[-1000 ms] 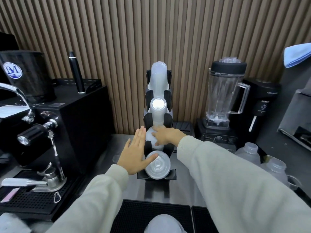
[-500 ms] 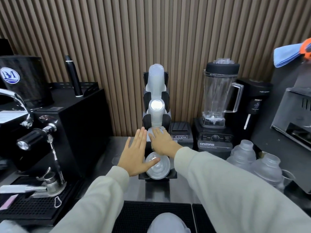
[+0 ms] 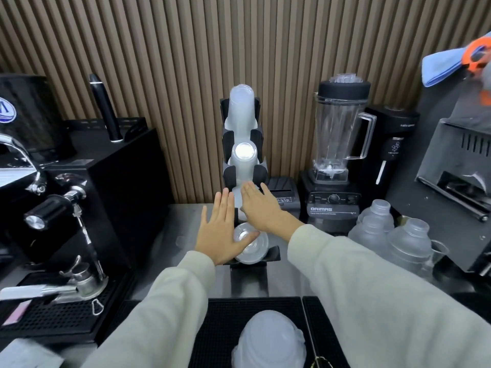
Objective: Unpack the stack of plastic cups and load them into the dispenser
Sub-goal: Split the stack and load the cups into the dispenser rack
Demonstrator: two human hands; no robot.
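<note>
A black tiered cup dispenser (image 3: 229, 172) stands against the slatted wall with translucent plastic cup stacks in it: a top stack (image 3: 240, 107), a middle stack (image 3: 244, 162) and a lower stack (image 3: 237, 205) between my hands. A clear domed lid (image 3: 251, 252) sits in the lowest holder. My left hand (image 3: 221, 229) lies flat with straight fingers, its thumb across the lid. My right hand (image 3: 261, 207) rests with straight fingers on the lower stack. A wrapped stack of cups (image 3: 268, 341) stands at the bottom edge of the view.
An espresso machine (image 3: 53, 208) fills the left side. A blender (image 3: 337, 144) stands right of the dispenser, with a small printer (image 3: 283, 188) between them. Several translucent bottles (image 3: 393, 235) crowd the right. Black rubber mats (image 3: 220, 328) lie at the front.
My right hand has gone from curled fingers on the lower stack to a flat, straight-fingered rest on it. The left hand stayed flat by the lid. The view shifted slightly.
</note>
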